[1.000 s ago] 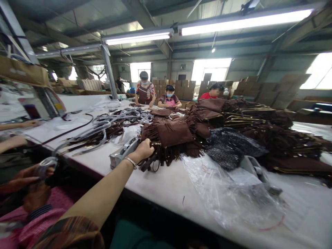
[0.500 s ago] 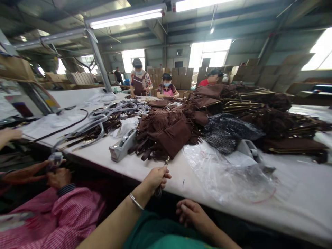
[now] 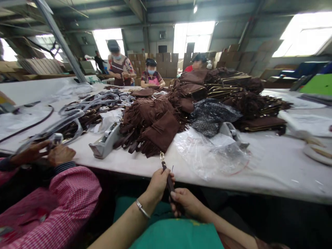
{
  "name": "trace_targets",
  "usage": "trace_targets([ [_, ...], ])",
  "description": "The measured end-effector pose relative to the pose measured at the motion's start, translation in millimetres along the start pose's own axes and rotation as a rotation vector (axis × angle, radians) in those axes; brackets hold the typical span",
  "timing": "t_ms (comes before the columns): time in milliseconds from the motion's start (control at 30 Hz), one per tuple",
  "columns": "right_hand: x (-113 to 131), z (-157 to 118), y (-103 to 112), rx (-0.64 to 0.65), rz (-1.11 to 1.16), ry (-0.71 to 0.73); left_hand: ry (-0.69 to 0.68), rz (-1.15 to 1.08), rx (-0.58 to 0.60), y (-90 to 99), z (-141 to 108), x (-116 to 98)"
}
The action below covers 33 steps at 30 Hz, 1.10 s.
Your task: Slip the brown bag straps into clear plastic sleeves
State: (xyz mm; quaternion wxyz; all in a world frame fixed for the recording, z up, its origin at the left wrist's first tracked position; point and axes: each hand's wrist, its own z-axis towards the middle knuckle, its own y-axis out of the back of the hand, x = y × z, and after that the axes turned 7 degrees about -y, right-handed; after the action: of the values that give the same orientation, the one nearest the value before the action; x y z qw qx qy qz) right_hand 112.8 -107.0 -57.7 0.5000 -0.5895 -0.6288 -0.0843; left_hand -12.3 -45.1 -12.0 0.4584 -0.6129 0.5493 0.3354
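Observation:
A dark brown strap (image 3: 170,183) with a gold metal clasp (image 3: 162,156) at its far end runs between my hands, over my lap at the table's front edge. My left hand (image 3: 158,182), with a bracelet on the wrist, is closed round the strap just below the clasp. Lower down, my right hand (image 3: 187,201) pinches the same strap between thumb and fingers. The strap's lower end is mostly hidden by my right hand. Just beyond the clasp lies a brown fringed bag (image 3: 163,133), on the front of a pile of similar bags.
Grey tape dispensers (image 3: 105,142) stand beside the pile, with clear plastic (image 3: 207,152) to the right. Plastic-wrapped straps (image 3: 85,116) lie at the left. A co-worker's hands (image 3: 61,154) hold something at the left edge. More people sit or stand across the white table (image 3: 272,166).
My right hand has come up to the strap and now grips it below my left hand. The view has turned to the right. A co-worker's hands still hold their item.

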Motion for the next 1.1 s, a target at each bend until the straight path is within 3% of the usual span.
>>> trace_targets([
  [167, 6.8, -8.1, 3.7, -0.07, -0.104, 0.066, 0.055, 0.002, 0.054, -7.7, -1.7, -1.4],
  [300, 0.6, -8.8, 9.5, -0.184, -0.21, 0.031, 0.132, 0.001, 0.034, -5.4, -2.1, 6.6],
  [367, -0.4, -14.0, 14.2, -0.274, -0.269, 0.05, 0.156, -0.001, 0.011, -1.6, -0.9, 9.4],
  [433, 6.4, -24.8, 23.2, -0.425, -0.338, 0.161, 0.168, 0.004, 0.002, 1.7, -0.2, 9.5],
  [567, 47.2, -55.4, 61.7, -0.876, -0.481, 0.537, 0.182, 0.002, -0.025, 2.4, -2.1, 4.9],
  [667, 82.2, -73.3, 98.9, -1.169, -0.393, 0.65, 0.186, -0.004, -0.053, 0.3, -3.6, 3.1],
  [767, 101.6, -86.6, 125.8, -1.287, -0.353, 0.67, 0.182, -0.003, -0.081, 1.1, -2.5, 4.5],
  [900, 116.3, -101.2, 143.6, -1.408, -0.564, 0.766, 0.197, -0.009, -0.113, 5.5, 1.3, 8.9],
  [1100, 167.6, -98.7, 176.2, -1.459, -0.831, 0.861, 0.191, -0.032, -0.106, 7.5, 10.1, 14.8],
])
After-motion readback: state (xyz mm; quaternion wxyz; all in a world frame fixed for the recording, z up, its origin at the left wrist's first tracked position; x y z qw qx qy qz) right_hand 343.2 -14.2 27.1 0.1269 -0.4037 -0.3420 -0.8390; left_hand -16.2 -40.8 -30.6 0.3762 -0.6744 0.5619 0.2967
